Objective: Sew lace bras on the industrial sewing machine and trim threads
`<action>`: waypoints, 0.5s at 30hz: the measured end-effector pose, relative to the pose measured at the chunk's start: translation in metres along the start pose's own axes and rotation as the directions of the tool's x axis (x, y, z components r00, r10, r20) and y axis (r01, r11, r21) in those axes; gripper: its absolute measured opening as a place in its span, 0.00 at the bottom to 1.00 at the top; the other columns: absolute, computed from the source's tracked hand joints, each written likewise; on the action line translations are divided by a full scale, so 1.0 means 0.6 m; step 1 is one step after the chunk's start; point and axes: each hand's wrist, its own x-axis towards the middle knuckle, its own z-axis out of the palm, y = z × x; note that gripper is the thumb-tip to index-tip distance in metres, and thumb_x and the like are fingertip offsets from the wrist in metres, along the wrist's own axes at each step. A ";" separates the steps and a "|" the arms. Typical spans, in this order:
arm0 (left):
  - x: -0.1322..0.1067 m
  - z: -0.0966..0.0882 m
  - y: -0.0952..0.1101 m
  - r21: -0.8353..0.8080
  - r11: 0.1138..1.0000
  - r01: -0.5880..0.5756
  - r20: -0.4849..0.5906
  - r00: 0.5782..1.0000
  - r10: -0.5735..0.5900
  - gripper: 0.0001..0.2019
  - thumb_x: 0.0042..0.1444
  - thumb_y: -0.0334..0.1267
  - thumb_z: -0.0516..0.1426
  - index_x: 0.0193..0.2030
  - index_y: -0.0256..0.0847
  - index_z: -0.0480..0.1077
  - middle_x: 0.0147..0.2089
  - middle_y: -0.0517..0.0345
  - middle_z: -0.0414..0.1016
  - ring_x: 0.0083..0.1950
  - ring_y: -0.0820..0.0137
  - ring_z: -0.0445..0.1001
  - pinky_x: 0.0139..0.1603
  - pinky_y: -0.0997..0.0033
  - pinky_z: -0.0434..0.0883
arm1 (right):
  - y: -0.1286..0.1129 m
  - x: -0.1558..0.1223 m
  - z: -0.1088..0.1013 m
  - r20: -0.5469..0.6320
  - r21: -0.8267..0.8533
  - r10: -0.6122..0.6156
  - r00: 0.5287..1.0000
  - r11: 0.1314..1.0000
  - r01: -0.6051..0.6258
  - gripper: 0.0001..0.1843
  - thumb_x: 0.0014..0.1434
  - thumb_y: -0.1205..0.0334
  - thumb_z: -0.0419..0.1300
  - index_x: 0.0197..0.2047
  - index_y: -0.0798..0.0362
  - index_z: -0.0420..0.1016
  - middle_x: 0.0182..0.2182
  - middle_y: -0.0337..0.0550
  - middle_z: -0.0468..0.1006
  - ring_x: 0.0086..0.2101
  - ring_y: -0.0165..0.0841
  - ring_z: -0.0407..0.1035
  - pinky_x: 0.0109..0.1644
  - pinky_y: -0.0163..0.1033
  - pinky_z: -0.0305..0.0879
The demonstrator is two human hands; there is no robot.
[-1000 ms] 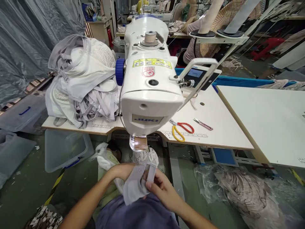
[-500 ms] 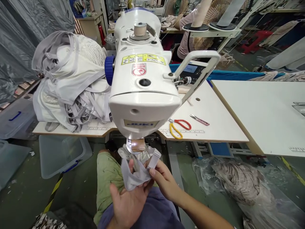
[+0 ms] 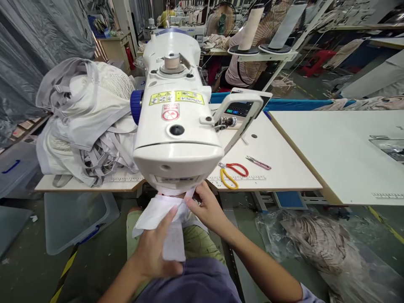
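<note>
1. Head view: a white fabric piece [image 3: 173,240] is held by both hands just below the front end of a white sewing machine [image 3: 175,126], above the person's lap.
2. The left hand [image 3: 156,252] is seen from the back; its fingers are closed on the fabric's left part, with one finger stretched up along the cloth.
3. The right hand [image 3: 205,209] is set at the fabric's upper right edge, its fingertips [image 3: 189,201] pinched together on the cloth right under the machine's head.
4. The lower end of the fabric hangs down between the two wrists; its top edge is hidden by the machine.
5. On the table [image 3: 284,176], red-and-yellow scissors [image 3: 232,173] are laid just right of the machine, with thread snips [image 3: 259,163] near them.
6. A pile of grey and white garments [image 3: 83,122] is stacked on the table left of the machine.
7. A clear plastic bin [image 3: 75,216] is seen on the floor under the pile, and a plastic bag of cloth [image 3: 318,246] on the floor to the right.
8. Another person [image 3: 235,63] is seated at a table behind.
</note>
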 end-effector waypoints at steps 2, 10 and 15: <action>0.013 0.002 0.003 0.236 0.971 -0.037 0.038 0.999 0.029 0.52 0.53 0.71 0.56 0.77 0.46 0.46 0.75 0.37 0.56 0.74 0.37 0.55 0.70 0.30 0.53 | 0.011 0.005 0.009 0.004 0.171 0.124 0.992 0.978 -0.122 0.09 0.56 0.61 0.61 0.42 0.50 0.72 0.37 0.42 0.71 0.37 0.36 0.65 0.41 0.41 0.66; 0.027 -0.001 0.040 0.340 0.927 0.159 0.140 0.966 -0.217 0.47 0.56 0.62 0.60 0.77 0.48 0.47 0.75 0.43 0.56 0.74 0.43 0.57 0.68 0.42 0.65 | 0.012 0.042 0.002 0.007 0.266 0.202 0.979 0.944 -0.197 0.08 0.60 0.55 0.61 0.40 0.50 0.72 0.39 0.43 0.74 0.42 0.38 0.68 0.51 0.45 0.67; 0.036 -0.023 0.060 0.284 0.922 0.263 0.132 0.942 -0.309 0.50 0.53 0.66 0.61 0.77 0.50 0.47 0.74 0.42 0.58 0.72 0.39 0.58 0.65 0.39 0.66 | 0.003 0.075 0.002 -0.041 0.066 0.038 0.998 0.997 -0.035 0.04 0.58 0.59 0.59 0.33 0.49 0.73 0.37 0.47 0.74 0.41 0.42 0.67 0.48 0.48 0.68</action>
